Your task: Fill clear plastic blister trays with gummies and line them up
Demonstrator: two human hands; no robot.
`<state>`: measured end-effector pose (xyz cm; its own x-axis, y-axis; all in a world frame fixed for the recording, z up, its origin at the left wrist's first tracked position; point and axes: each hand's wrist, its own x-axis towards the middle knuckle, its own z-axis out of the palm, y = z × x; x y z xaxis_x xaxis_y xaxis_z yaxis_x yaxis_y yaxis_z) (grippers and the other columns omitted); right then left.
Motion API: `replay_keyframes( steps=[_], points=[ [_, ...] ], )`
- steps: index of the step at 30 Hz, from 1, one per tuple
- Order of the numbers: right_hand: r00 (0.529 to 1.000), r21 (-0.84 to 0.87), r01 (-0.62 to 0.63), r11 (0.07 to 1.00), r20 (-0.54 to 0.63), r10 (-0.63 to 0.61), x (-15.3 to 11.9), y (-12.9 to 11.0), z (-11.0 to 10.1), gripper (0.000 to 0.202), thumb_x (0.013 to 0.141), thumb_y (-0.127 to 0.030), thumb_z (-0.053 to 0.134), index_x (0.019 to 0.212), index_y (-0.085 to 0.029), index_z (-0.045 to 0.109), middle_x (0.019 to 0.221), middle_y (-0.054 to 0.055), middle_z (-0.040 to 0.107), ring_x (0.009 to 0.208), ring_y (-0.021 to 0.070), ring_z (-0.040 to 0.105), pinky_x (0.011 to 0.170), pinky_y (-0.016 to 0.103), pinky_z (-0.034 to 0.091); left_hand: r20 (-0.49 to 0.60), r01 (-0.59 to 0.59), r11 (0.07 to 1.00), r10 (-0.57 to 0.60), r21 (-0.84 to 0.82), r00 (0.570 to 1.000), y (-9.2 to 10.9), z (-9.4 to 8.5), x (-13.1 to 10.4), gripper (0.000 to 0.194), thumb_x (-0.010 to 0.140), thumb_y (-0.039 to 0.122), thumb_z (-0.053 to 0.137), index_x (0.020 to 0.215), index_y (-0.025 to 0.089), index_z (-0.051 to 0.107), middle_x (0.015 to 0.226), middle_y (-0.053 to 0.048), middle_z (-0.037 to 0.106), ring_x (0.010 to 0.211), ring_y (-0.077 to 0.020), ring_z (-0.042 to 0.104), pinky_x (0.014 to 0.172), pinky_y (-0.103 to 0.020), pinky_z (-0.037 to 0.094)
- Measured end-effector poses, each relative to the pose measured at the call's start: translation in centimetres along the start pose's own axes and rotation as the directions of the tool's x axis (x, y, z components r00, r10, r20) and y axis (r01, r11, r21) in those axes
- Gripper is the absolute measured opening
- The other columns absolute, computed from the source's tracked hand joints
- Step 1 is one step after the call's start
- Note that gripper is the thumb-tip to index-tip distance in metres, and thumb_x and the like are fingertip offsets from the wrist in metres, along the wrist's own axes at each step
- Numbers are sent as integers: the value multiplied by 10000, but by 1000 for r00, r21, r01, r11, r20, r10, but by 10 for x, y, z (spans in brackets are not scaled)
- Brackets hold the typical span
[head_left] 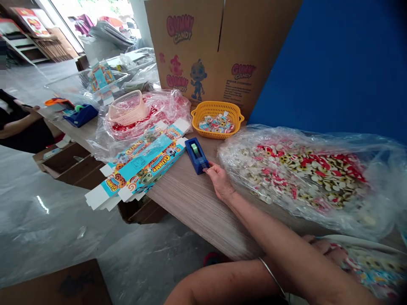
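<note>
My right hand reaches to the front of a blue tape dispenser, its fingertips pinched at the cutting edge on the end of the tape. A pale green roll sits in the dispenser. My left arm, with a silver bangle, crosses under my right forearm. Beyond it, my left hand is closed on a clear bag of small colourful packets at the lower right. My right forearm hides part of the left hand.
Flat printed candy boxes overhang the table's left edge. Behind are a yellow basket of packets, a pink basket and a large carton. A big plastic bag of candies lies right. Another person's arm shows far left.
</note>
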<state>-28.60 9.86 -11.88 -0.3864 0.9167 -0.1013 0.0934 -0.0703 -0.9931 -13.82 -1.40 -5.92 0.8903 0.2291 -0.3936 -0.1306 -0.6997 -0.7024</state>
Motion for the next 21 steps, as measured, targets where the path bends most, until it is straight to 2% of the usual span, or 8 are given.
replay_keyframes(
  steps=[1,2,3,4,9,14,17,21],
  points=[
    [1000,-28,-3,1000,-5,2,-1,2,0,197,814,-296,589,645,-196,576,1353,87,628,1214,202,588,1082,331,393,-37,275,949,-283,-156,958,2,0,1,730,891,633,201,1590,426,185,1658,-47,294,1470,-290,344,1046,-485,452],
    [1000,-74,-7,997,-12,6,-1,3,0,200,821,-294,579,645,-198,571,1350,86,628,1202,198,595,1082,328,398,-34,496,814,-529,-302,848,6,0,2,694,912,593,148,1587,442,201,1668,-7,266,1496,-233,290,1109,-420,392],
    [1000,-132,-13,991,-20,11,0,4,1,202,823,-287,570,640,-202,561,1335,87,634,1198,198,596,1084,327,399,-25,615,678,-680,-402,733,10,1,3,672,921,572,127,1576,466,229,1671,28,252,1508,-188,261,1141,-370,343],
    [999,-192,-22,981,-32,16,2,4,1,200,818,-275,569,630,-208,546,1309,90,643,1201,203,591,1090,330,397,-41,650,620,-737,-439,675,14,1,5,668,924,560,116,1573,467,248,1669,26,253,1508,-168,259,1151,-354,326],
    [996,-334,-83,939,-64,66,18,-10,13,166,710,-128,591,605,-223,504,1169,134,669,1181,266,573,1088,369,394,-71,635,592,-756,-496,650,23,9,20,602,962,524,158,1540,497,325,1654,71,292,1503,-143,299,1166,-332,333],
    [993,-322,-100,941,20,112,-5,-53,16,190,689,-43,575,577,-188,523,841,70,685,1000,284,648,928,362,473,-95,441,463,-764,-769,638,22,21,34,499,1009,449,333,1458,380,540,1595,54,431,1424,-192,452,1106,-303,468],
    [989,-235,-45,971,124,76,-45,-81,-31,231,754,-77,629,561,-172,544,716,-20,668,900,211,669,845,283,501,-131,357,428,-772,-830,621,25,25,40,478,1001,396,435,1435,253,572,1505,-87,539,1362,-297,517,1080,-434,502],
    [983,-61,17,998,182,-6,-150,-106,-162,58,877,-195,606,821,-206,617,825,-29,737,713,112,664,685,223,531,-160,210,331,-806,-920,570,29,28,50,588,937,417,558,1445,123,519,1414,-212,555,1355,-409,484,1118,-585,422]
  ],
)
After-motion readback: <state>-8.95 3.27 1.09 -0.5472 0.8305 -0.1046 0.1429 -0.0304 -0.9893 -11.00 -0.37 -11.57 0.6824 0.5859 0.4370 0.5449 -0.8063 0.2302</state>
